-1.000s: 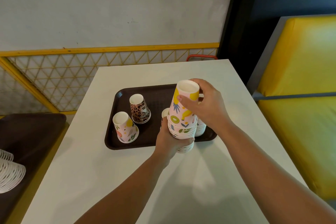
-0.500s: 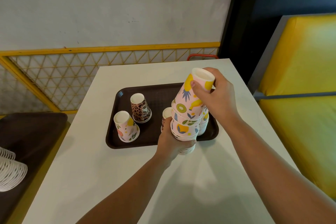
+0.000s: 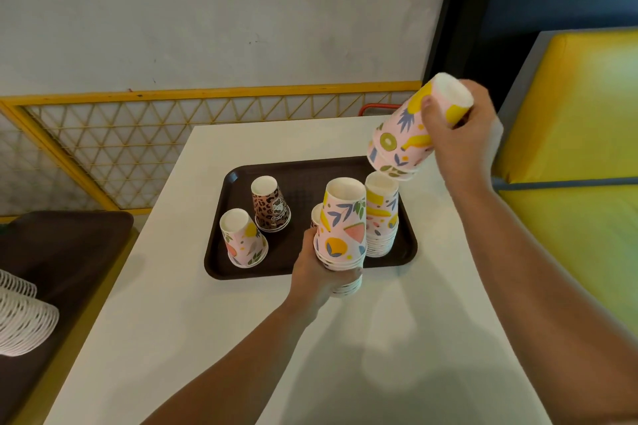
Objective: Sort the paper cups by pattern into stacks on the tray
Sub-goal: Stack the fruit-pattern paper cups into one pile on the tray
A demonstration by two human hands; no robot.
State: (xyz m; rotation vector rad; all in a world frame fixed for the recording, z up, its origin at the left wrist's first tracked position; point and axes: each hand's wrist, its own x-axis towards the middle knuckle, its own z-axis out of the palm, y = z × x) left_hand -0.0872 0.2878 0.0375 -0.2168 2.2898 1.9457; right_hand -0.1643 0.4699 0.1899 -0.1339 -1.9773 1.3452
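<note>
- Pink paper printed with a pineapple, kiwi and banana covers the small lifted stack (image 3: 407, 141), which the right hand (image 3: 459, 141) grips near its closed end, tilted, in the air above the tray's far right corner.
- The left hand (image 3: 321, 269) wraps around the base of the held stack (image 3: 343, 235), upside down, its top cup showing leaves, a watermelon slice and an orange, at the tray's near edge.
- Just behind it, on the tray, stands a tall stack (image 3: 381, 217) of fruit-print cups, directly below the lifted ones.
- A further cup rim (image 3: 316, 214) peeps out left of the held stack; its pattern is hidden.
- On the left of the brown tray (image 3: 303, 176) a leopard cup (image 3: 271, 209) stands upside down with a small label, too small to read; a fruit cup (image 3: 243, 238) is near it.
- The tray lies on a white table (image 3: 207, 321).
- White lids (image 3: 24, 321) lie on a dark tray (image 3: 69, 252) at far left.
</note>
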